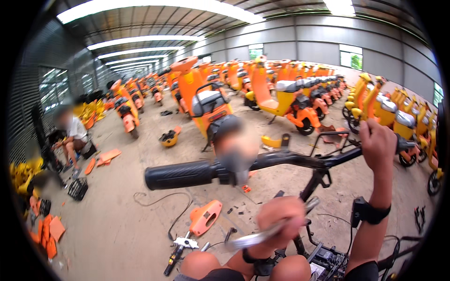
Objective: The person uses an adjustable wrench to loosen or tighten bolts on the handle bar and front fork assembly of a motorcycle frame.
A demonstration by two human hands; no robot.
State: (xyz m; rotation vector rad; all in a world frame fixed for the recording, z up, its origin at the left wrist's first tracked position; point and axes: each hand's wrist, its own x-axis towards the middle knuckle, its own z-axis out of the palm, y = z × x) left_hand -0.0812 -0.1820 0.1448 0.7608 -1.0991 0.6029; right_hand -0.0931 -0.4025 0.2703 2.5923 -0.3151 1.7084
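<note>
A bare black handlebar (290, 158) with a ribbed rubber grip (178, 175) at its left end crosses in front of me. Near its right end, my right hand (377, 143) is closed around the bar. Lower down, beside the black steering stem (313, 185), my left hand (281, 218) is closed on a long silver metal tool (248, 240). Motion smears the tool, so its exact kind does not show. Below the stem lies an exposed scooter frame with wiring and a black electrical part (323, 255).
An orange plastic cover (206, 218), a yellow-and-black power tool (174, 260) and small black parts lie on the concrete floor. Rows of orange and yellow scooters (281, 100) stand ahead. A person (75, 133) sits at left near a black basket (78, 188) and orange panels (108, 157).
</note>
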